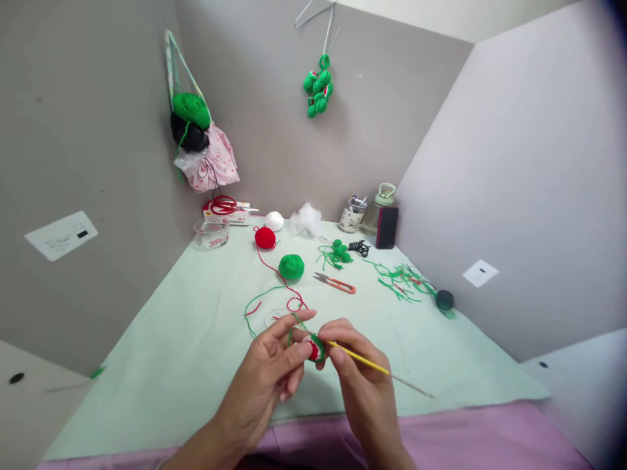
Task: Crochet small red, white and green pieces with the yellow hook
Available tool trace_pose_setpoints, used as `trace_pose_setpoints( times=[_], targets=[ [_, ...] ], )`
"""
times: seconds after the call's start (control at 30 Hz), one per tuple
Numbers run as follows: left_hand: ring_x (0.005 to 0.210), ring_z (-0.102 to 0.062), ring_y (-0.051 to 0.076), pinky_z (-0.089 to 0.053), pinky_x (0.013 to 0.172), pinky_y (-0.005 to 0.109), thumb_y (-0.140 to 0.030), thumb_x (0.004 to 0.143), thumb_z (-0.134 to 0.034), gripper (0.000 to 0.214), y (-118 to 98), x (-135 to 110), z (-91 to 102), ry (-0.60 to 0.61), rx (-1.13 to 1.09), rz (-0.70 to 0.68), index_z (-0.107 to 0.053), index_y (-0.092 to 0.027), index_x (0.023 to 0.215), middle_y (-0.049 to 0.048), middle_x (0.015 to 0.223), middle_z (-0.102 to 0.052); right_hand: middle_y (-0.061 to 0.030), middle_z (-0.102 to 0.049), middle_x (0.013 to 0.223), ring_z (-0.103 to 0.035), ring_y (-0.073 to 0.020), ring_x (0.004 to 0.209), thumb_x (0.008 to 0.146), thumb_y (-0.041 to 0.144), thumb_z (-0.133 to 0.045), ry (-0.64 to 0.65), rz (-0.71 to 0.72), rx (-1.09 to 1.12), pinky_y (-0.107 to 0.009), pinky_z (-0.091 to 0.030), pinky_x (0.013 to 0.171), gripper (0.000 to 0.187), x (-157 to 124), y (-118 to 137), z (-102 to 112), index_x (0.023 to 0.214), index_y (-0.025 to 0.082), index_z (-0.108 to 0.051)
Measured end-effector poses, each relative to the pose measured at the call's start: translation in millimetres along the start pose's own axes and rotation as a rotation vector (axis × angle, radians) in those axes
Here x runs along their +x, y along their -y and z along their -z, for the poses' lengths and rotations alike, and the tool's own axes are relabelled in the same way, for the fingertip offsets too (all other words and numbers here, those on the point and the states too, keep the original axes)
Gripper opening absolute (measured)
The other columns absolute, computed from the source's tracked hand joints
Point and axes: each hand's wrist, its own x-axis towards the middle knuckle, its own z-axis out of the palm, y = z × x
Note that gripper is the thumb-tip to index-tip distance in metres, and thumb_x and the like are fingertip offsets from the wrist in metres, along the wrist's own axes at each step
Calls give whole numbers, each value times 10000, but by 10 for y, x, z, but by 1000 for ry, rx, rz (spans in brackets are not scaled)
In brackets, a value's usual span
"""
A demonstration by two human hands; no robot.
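Observation:
My left hand [272, 365] pinches a small round crochet piece [316, 350], red in the middle with a white ring and a green edge. Green yarn runs up over the left index finger. In my right hand [362, 372] is a crochet hook [365, 360] with a yellow grip and a metal shaft, held like a pen. Its working tip lies at the green edge of the piece, partly hidden by fingers. Beyond the hands sit a green yarn ball [291, 267] and a red yarn ball [265, 238], with strands trailing toward me.
Orange thread snips [336, 282] lie past my right hand. Green yarn scraps [404, 281] are spread at the right. Along the back stand a plastic tub [211, 234], white stuffing [306, 220], a pen holder [352, 215], a bottle [373, 212] and a phone [386, 228].

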Motion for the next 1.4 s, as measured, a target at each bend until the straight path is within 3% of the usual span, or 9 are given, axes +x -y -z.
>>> trace_pose_setpoints(
  times=[0.23, 0.43, 0.7, 0.87, 1.03, 1.13, 1.23, 1.3, 1.4],
  targets=[
    [499, -526, 46, -417, 460, 191, -377, 784, -910, 455, 33, -10, 25, 34, 29, -23, -785, -242, 1201, -8, 868, -611, -50, -813, 968, -742, -182, 952, 975, 280, -721, -33, 65, -53, -279, -601, 813, 152, 12, -31, 18, 1020, 331, -857],
    [558, -538, 71, -469, 530, 209, -395, 850, -857, 376, 51, -30, 60, 20, 36, -33, -801, -224, 1180, 23, 840, -657, -34, -760, 798, -663, -136, 643, 961, 386, -732, -139, -99, 151, -270, -557, 627, 171, 24, -72, 6, 918, 256, -834],
    [571, -525, 61, -481, 547, 204, -386, 831, -875, 308, 57, -2, 89, -40, 75, -57, -835, -270, 1114, -11, 829, -587, -52, -770, 877, -687, -131, 609, 1037, 399, -607, -100, -113, 156, -287, -575, 617, 279, 26, -17, 49, 897, 214, -763],
    [620, -533, 86, -495, 573, 212, -373, 852, -856, 311, 84, 13, 148, -53, 181, -123, -829, -284, 1149, -9, 813, -582, -44, -787, 952, -734, -145, 688, 1084, 297, -509, -60, 33, -106, -301, -604, 690, 274, -64, -14, 99, 1020, 265, -774],
    [657, -555, 92, -531, 637, 216, -339, 877, -834, 239, 101, 15, 126, -102, 258, -198, -834, -296, 1112, -17, 820, -573, -37, -796, 937, -767, -187, 898, 1040, 128, -511, 20, 295, -435, -306, -618, 792, 312, -145, -26, 109, 1143, 306, -745],
    [658, -555, 84, -516, 607, 192, -332, 825, -884, 389, 108, 3, 87, -107, 166, -166, -801, -292, 1202, -18, 846, -599, -81, -804, 1063, -774, -213, 965, 978, 83, -610, 86, 487, -683, -307, -631, 798, 400, -170, -82, 108, 1290, 303, -732],
    [524, -421, 35, -389, 457, 154, -346, 777, -919, 559, 81, -1, 70, -55, -39, -10, -748, -251, 1301, -44, 780, -569, -118, -782, 1140, -760, -249, 1015, 944, 91, -678, 98, 625, -802, -344, -638, 815, 476, -173, -127, 106, 1372, 295, -714],
    [463, -277, 10, -274, 405, 135, -327, 769, -924, 551, 38, 4, 73, -31, -144, 99, -754, -184, 1273, -87, 654, -464, -98, -774, 1104, -745, -225, 983, 975, 94, -632, 24, 541, -692, -341, -627, 808, 398, -152, -119, 101, 1299, 297, -746],
    [456, -198, -6, -203, 402, 124, -252, 746, -936, 492, -21, 9, 81, -49, -202, 102, -778, -139, 1197, -113, 606, -407, -33, -744, 918, -693, -158, 802, 1042, 133, -534, -59, 291, -357, -302, -591, 741, 283, -86, -67, 80, 1103, 277, -770]
  ],
)
